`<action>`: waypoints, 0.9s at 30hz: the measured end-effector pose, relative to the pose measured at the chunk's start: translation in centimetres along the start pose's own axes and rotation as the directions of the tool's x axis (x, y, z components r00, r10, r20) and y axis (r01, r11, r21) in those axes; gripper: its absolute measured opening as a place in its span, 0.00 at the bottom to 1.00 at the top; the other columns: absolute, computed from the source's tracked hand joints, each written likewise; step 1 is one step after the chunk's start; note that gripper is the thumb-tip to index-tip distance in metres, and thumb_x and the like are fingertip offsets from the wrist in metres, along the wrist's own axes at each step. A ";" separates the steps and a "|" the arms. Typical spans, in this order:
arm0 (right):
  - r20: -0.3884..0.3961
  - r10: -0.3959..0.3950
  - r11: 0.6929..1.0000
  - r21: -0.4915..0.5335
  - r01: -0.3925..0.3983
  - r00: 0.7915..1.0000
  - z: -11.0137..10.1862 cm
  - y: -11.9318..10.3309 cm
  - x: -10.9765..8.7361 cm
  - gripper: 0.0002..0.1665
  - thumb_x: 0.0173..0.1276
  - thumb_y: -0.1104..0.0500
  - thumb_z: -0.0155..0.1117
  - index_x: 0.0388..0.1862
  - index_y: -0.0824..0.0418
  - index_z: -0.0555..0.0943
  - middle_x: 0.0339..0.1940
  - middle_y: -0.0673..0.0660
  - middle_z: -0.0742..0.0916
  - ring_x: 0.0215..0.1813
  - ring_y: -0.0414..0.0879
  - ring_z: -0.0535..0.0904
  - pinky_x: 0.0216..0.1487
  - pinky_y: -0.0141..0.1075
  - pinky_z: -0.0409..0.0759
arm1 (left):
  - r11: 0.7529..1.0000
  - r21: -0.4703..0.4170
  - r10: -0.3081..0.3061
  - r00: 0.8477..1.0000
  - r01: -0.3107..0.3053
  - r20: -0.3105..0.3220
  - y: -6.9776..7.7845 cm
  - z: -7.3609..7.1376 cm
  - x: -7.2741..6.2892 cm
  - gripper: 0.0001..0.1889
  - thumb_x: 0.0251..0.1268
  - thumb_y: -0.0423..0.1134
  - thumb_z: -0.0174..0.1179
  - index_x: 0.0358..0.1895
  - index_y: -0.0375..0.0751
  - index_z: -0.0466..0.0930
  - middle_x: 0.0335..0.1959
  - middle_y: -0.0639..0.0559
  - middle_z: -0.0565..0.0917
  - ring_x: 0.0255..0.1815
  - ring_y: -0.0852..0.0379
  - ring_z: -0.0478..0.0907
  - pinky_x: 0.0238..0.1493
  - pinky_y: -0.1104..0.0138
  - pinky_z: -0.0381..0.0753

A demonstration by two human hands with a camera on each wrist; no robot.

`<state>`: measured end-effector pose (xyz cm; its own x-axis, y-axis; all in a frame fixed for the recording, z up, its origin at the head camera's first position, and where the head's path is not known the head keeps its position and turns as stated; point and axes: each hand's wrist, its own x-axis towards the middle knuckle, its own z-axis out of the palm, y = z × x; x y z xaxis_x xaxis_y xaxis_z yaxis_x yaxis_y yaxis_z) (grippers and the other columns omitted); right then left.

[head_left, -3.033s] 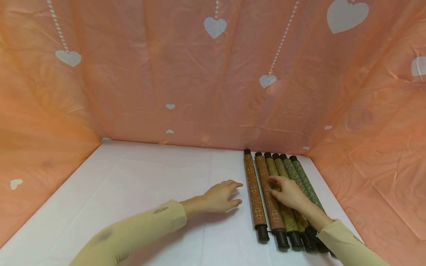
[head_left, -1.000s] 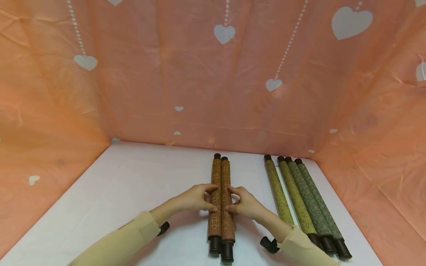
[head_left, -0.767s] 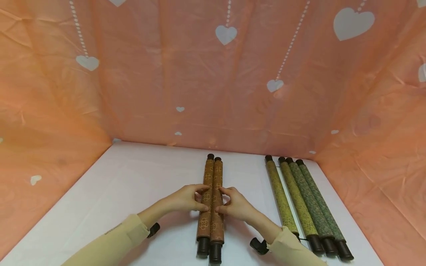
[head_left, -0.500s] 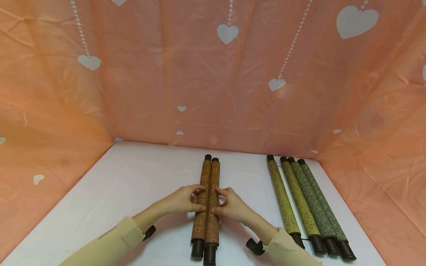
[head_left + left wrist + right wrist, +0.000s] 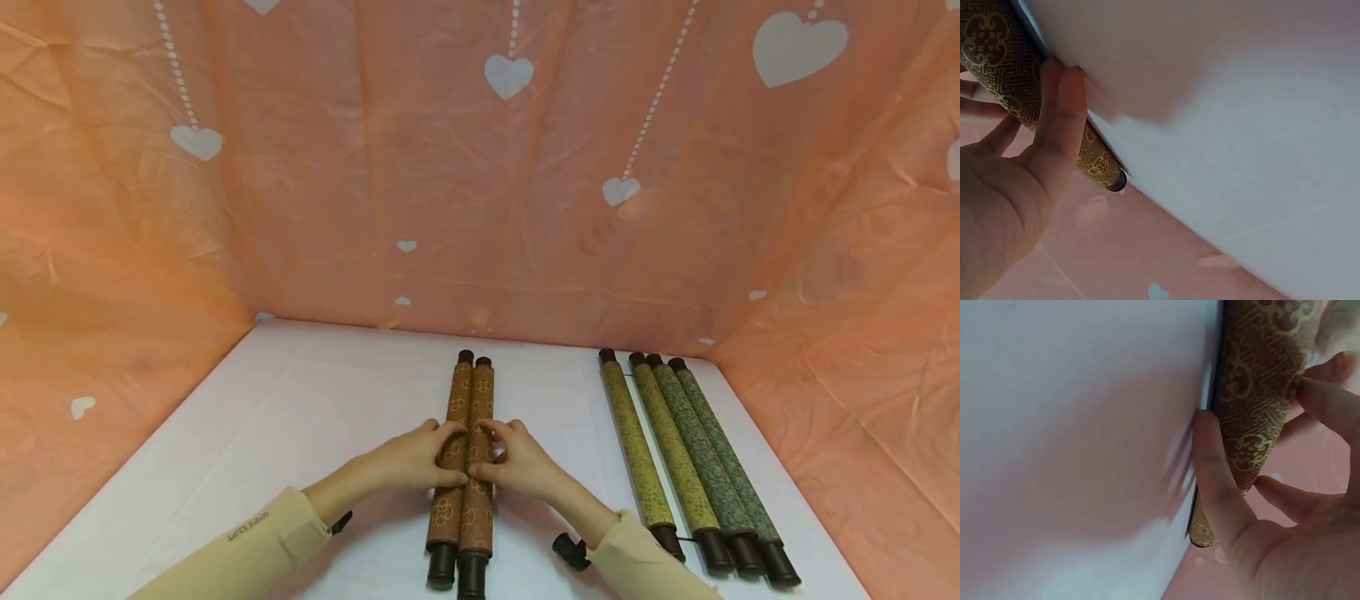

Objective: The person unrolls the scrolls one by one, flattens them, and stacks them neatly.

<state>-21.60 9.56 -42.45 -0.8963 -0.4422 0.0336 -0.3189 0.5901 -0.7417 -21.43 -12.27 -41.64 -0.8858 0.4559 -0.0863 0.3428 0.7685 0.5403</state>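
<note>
A brown scroll with gold flower patterns and black end knobs lies on the white table, its left roller (image 5: 450,500) and right roller (image 5: 477,500) side by side. My left hand (image 5: 411,458) grips the left roller from its outer side, thumb and fingers bent over it. From the other side my right hand (image 5: 525,462) holds the right roller in the same way. The left wrist view shows the patterned roll (image 5: 1100,159) between the fingers of my left hand (image 5: 1016,181). In the right wrist view, fingers of my right hand (image 5: 1285,531) lie along both sides of the roll (image 5: 1260,381).
To the right lie a yellow-green scroll (image 5: 637,450), its two rollers slightly apart, and a dark green pair of rollers (image 5: 708,458) touching it. An orange cloth with white hearts (image 5: 480,208) walls the back and sides of the white table (image 5: 322,375).
From the right-hand row, the brown scroll has come left to the table's middle, its rollers now together. My hands moved with it; over the last half second they have hardly shifted.
</note>
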 end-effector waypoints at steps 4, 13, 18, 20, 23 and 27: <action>-0.013 0.003 0.999 -0.034 -0.003 1.000 0.0 0.2 -0.1 0.46 0.63 0.54 0.78 0.75 0.69 0.70 0.51 0.67 0.76 0.41 0.46 0.79 0.43 0.40 0.81 | 1.000 0.026 -0.003 1.000 0.003 0.005 0.1 0.1 0.0 0.39 0.61 0.57 0.72 0.74 0.47 0.71 0.56 0.37 0.76 0.43 0.47 0.81 0.42 0.48 0.82; -0.033 -0.042 0.998 -0.052 0.040 0.999 -0.1 0.9 -0.3 0.43 0.63 0.55 0.77 0.74 0.69 0.72 0.72 0.69 0.69 0.59 0.58 0.78 0.56 0.51 0.78 | 0.990 0.106 0.094 0.995 -0.089 -0.044 -0.6 0.4 0.1 0.36 0.63 0.52 0.69 0.73 0.41 0.73 0.82 0.34 0.55 0.74 0.32 0.67 0.51 0.41 0.83; -0.012 -0.107 0.992 -0.065 0.106 0.994 -0.4 1.3 -0.3 0.43 0.62 0.58 0.73 0.75 0.70 0.71 0.79 0.69 0.66 0.75 0.71 0.65 0.70 0.65 0.67 | 0.979 0.151 0.143 0.990 -0.140 -0.010 -1.0 0.3 0.1 0.36 0.64 0.50 0.63 0.74 0.39 0.73 0.84 0.36 0.53 0.77 0.33 0.62 0.59 0.42 0.79; -0.001 -0.123 0.990 -0.069 0.122 0.992 -0.5 1.3 -0.3 0.43 0.61 0.60 0.70 0.76 0.69 0.71 0.81 0.67 0.65 0.78 0.71 0.60 0.71 0.68 0.65 | 0.975 0.160 0.156 0.988 -0.155 0.009 -1.1 0.2 0.0 0.35 0.64 0.49 0.60 0.75 0.41 0.73 0.84 0.38 0.53 0.78 0.33 0.60 0.62 0.41 0.77; 0.019 -0.146 0.985 -0.084 0.148 0.989 -0.7 1.2 -0.3 0.43 0.60 0.62 0.66 0.77 0.68 0.70 0.82 0.65 0.65 0.79 0.70 0.58 0.71 0.69 0.63 | 0.970 0.169 0.174 0.984 -0.177 0.030 -1.3 0.1 0.0 0.35 0.63 0.48 0.57 0.75 0.43 0.73 0.85 0.42 0.54 0.79 0.34 0.59 0.64 0.40 0.74; 0.047 -0.153 0.983 -0.092 0.156 0.987 -1.0 1.2 -0.3 0.43 0.60 0.64 0.62 0.77 0.67 0.70 0.82 0.63 0.67 0.79 0.69 0.56 0.72 0.71 0.60 | 0.962 0.190 0.191 0.981 -0.195 0.042 -1.5 0.0 -0.1 0.34 0.63 0.47 0.55 0.74 0.45 0.75 0.84 0.43 0.56 0.79 0.33 0.59 0.67 0.38 0.71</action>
<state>-21.99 11.07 -42.69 -0.8216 -0.5584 0.1147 -0.4821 0.5731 -0.6627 -21.90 -13.49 -42.45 -0.7905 0.6123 -0.0167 0.5620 0.7358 0.3778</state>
